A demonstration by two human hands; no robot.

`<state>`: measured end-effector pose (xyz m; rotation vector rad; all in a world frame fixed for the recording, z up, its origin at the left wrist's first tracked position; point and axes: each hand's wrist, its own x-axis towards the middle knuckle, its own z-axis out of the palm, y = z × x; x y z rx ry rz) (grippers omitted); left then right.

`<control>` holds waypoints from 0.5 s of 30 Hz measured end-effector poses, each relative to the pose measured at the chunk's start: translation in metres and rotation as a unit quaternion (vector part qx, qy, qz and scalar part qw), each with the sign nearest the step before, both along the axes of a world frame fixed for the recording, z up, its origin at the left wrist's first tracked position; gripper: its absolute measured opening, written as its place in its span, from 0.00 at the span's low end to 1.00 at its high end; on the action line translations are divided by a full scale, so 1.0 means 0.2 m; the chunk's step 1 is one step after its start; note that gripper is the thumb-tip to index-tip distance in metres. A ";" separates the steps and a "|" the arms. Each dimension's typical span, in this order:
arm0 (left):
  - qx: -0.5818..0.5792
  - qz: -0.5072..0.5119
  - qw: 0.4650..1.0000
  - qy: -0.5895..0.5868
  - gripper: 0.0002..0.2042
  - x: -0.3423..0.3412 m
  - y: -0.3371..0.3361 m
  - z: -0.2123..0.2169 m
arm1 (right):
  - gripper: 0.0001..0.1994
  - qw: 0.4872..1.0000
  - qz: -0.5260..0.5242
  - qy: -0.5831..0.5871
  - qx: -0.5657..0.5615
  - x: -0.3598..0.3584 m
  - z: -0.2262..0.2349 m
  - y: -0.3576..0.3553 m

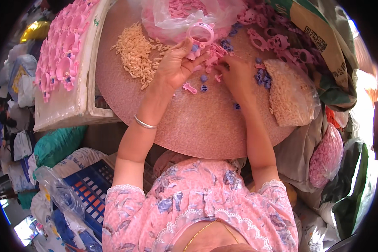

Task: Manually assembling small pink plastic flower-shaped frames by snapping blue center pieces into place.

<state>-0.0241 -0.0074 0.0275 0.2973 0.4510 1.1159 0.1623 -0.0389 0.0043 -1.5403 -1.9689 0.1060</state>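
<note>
My left hand (176, 65) is closed around a pink plastic toy piece (200, 34), whose ring with small ears stands up above my fingers. A blue bit shows at the lower part of that piece, by my thumb. Close to it on the right, my right hand (236, 71) has its fingers bent and drawn together at a heap of small pink plastic parts (215, 52); whatever is between the fingertips is hidden. Below the hands, a pink slotted part (190, 87) and a small blue part (203, 88) lie on the round table (193, 130).
A heap of cream-coloured pieces (134, 50) is at the left, and a clear bag (292, 94) of similar pieces at the right. An open plastic bag (155, 19) of pink parts sits behind my hands. Pink ring pieces (59, 54) cover a white crate (63, 107) on the left.
</note>
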 end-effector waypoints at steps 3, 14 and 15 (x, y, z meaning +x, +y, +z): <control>-0.019 0.000 1.000 0.000 0.11 0.00 -0.01 0.03 | 0.05 0.986 0.015 0.148 -0.076 0.05 -0.01 0.02; -0.039 -0.035 0.998 -0.040 0.12 0.02 -0.01 -0.02 | 0.04 0.616 0.072 0.733 -0.278 0.14 0.06 0.05; -0.035 -0.033 0.998 -0.035 0.12 0.02 0.00 -0.02 | 0.04 0.616 0.074 0.733 -0.278 0.15 0.04 0.06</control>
